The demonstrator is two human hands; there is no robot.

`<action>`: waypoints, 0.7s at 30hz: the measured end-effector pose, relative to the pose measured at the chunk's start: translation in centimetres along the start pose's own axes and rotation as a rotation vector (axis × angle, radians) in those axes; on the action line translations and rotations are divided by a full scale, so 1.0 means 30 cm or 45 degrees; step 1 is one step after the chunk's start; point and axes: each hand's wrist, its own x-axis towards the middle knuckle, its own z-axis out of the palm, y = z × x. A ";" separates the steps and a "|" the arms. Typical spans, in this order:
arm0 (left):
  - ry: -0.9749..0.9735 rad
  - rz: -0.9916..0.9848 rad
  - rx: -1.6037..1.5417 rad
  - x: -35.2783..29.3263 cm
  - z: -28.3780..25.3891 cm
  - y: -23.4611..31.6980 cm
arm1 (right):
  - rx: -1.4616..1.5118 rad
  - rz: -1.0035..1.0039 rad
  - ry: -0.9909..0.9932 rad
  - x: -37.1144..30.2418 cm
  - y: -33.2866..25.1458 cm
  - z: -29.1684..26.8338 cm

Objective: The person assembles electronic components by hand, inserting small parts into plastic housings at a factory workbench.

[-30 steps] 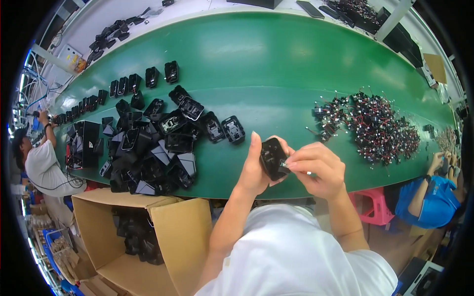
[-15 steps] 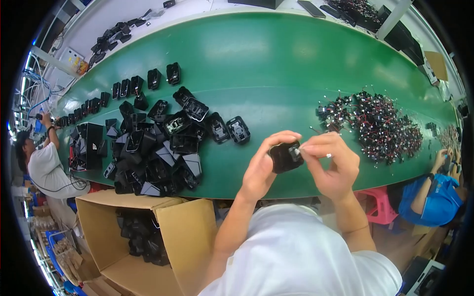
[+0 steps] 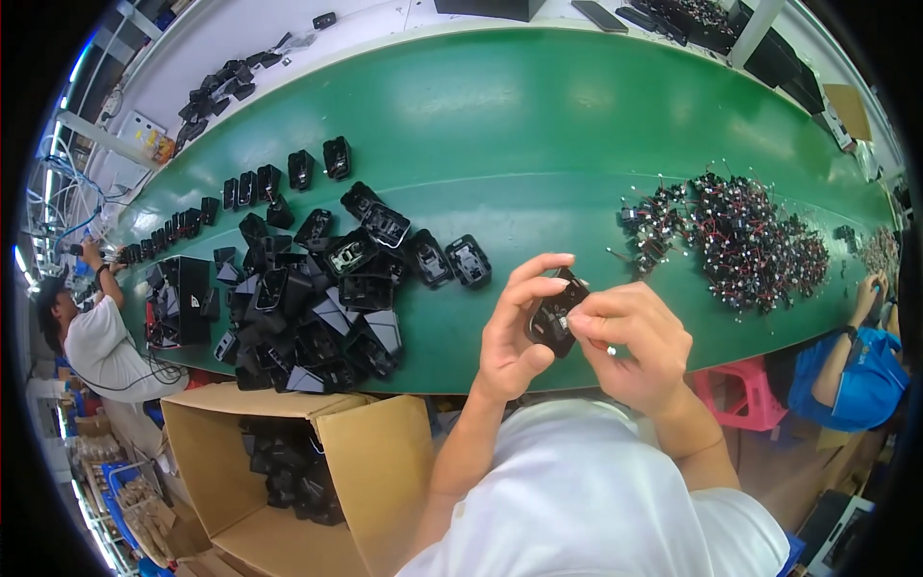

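Observation:
My left hand (image 3: pixel 514 332) holds a black plastic housing (image 3: pixel 550 325) over the near edge of the green table, its hollow inner side tilted toward my right hand. The fingers of my right hand (image 3: pixel 639 337) are pinched together at the housing's inside. A small white tip (image 3: pixel 611 351) shows by those fingers; the rest of that small part is hidden. Left of my hands lies a heap of similar black housings (image 3: pixel 365 291), two of them (image 3: pixel 469 262) apart at its right side. To the right is a pile of small black parts (image 3: pixel 750 240) with red and black wires and white connectors.
A row of black housings (image 3: pixel 300 170) runs along the far left. An open cardboard box (image 3: pixel 375 481) with black parts stands below the table's near edge. One co-worker (image 3: pixel 106 337) sits at the left, another in blue (image 3: pixel 851 380) at the right, near a pink stool (image 3: pixel 745 399).
My left hand has turned the housing more upright, so its inside faces right. My right fingers have moved slightly down and left, closer against it. The whole view has shifted a little.

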 end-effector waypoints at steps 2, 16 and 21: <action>-0.037 -0.061 -0.061 0.001 -0.009 0.007 | -0.014 -0.048 0.005 0.000 0.004 0.000; -0.172 -0.621 -0.657 -0.006 -0.029 0.025 | 0.050 -0.306 -0.129 0.013 0.064 -0.020; -0.186 -0.773 -0.970 -0.055 -0.042 -0.015 | 0.174 -0.320 -0.201 0.022 0.077 -0.020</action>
